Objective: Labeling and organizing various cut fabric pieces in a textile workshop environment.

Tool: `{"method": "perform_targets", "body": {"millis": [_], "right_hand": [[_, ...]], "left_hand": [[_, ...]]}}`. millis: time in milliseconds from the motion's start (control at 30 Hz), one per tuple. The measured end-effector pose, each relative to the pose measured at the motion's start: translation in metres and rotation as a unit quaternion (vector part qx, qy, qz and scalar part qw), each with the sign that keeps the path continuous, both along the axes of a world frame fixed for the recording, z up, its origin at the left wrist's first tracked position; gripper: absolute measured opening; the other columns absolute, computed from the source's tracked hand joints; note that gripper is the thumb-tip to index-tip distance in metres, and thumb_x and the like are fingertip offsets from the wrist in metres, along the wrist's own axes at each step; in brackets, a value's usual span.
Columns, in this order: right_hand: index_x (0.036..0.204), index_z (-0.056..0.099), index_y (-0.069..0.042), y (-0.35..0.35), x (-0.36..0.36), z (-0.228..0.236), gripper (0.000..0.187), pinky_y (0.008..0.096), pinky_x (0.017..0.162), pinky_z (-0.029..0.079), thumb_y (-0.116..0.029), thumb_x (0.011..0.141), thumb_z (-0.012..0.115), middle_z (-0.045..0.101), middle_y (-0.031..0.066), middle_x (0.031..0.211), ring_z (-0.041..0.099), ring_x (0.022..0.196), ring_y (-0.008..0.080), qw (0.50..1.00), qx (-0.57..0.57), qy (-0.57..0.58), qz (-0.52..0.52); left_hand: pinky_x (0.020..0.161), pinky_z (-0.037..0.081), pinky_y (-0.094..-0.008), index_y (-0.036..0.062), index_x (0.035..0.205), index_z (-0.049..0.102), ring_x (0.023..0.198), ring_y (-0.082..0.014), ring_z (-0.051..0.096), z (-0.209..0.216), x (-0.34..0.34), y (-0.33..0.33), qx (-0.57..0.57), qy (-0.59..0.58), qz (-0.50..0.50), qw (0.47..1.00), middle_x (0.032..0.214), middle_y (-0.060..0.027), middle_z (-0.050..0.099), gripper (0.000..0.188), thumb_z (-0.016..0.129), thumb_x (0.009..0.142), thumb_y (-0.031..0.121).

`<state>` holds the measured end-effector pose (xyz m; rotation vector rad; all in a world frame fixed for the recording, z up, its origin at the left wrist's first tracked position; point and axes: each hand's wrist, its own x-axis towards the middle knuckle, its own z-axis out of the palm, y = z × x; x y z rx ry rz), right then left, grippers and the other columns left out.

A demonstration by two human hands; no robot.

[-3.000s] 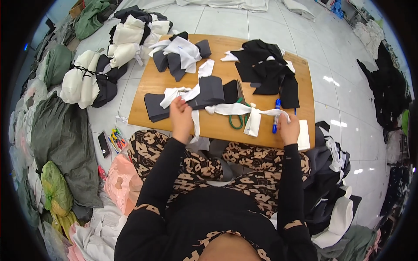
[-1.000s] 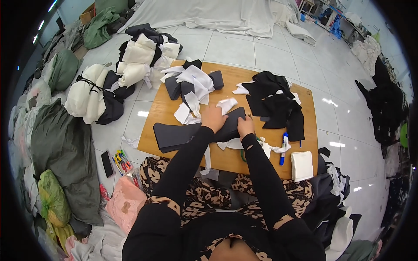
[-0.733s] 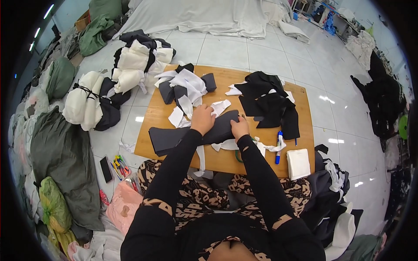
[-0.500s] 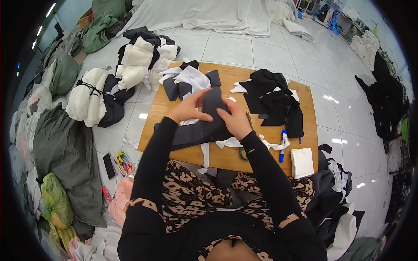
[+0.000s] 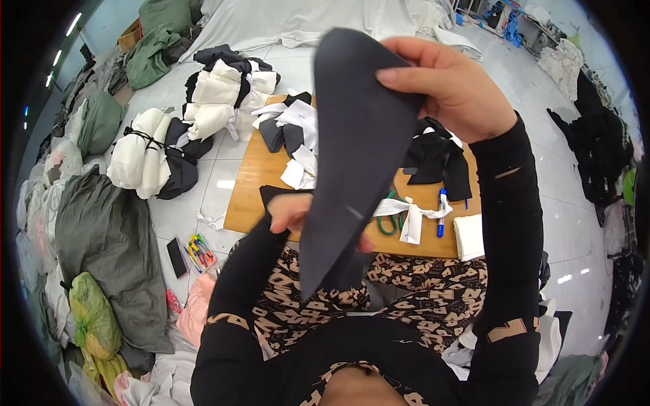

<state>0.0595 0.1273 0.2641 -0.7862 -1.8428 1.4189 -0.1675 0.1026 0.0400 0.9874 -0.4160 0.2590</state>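
Note:
A long dark grey fabric piece (image 5: 359, 128) is raised above the table and hides much of it. My right hand (image 5: 450, 84) pinches its upper right edge between thumb and fingers. Lower down, my left hand (image 5: 290, 211) is wrapped behind the piece, its fingertips showing past the right edge; the fabric covers most of that hand. Dark and white cut pieces (image 5: 298, 125) lie at the table's far left, and black cloth pieces (image 5: 440, 155) at the right. Green-handled scissors (image 5: 387, 224) rest near white strips (image 5: 411, 223), partly under them.
On the wooden table (image 5: 247, 183) are a blue marker (image 5: 441, 216) and a folded white cloth (image 5: 468, 237). Tied white and black bundles (image 5: 142, 152) sit on the floor at left. A phone (image 5: 177, 257) and a tray of pens (image 5: 202, 253) lie nearer me.
Both hands have lifted the dark grey piece off the table toward the camera. My right hand moved up and right along its edge; my left hand moved down behind it.

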Motion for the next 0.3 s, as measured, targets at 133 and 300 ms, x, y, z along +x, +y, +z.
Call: {"method": "perform_targets", "body": {"millis": [133,300], "right_hand": [[0.119,0.058,-0.001,0.013,0.039,-0.041,0.031,0.0183,0.062,0.052,-0.01,0.09,0.06,0.066,0.0007,0.093,0.063,0.075,0.0046,0.994,-0.08,-0.06,-0.051],[0.127,0.054,0.0,0.019,0.075,-0.087,0.038,0.023,0.072,0.056,-0.009,0.09,0.06,0.066,0.0066,0.103,0.066,0.087,0.0108,0.984,-0.155,-0.053,-0.075]], "left_hand": [[0.111,0.026,-0.0584,-0.0077,0.139,0.037,0.132,-0.0501,0.034,-0.017,0.028,-0.064,-0.284,0.058,-0.036,0.957,0.14,-0.0348,0.037,0.087,0.075,0.075,0.037],[0.11,0.032,-0.0543,-0.0059,0.14,0.034,0.129,-0.0463,0.042,-0.026,0.04,-0.084,-0.322,0.167,0.002,0.932,0.139,-0.0334,0.04,0.079,0.073,0.077,0.022]]}}
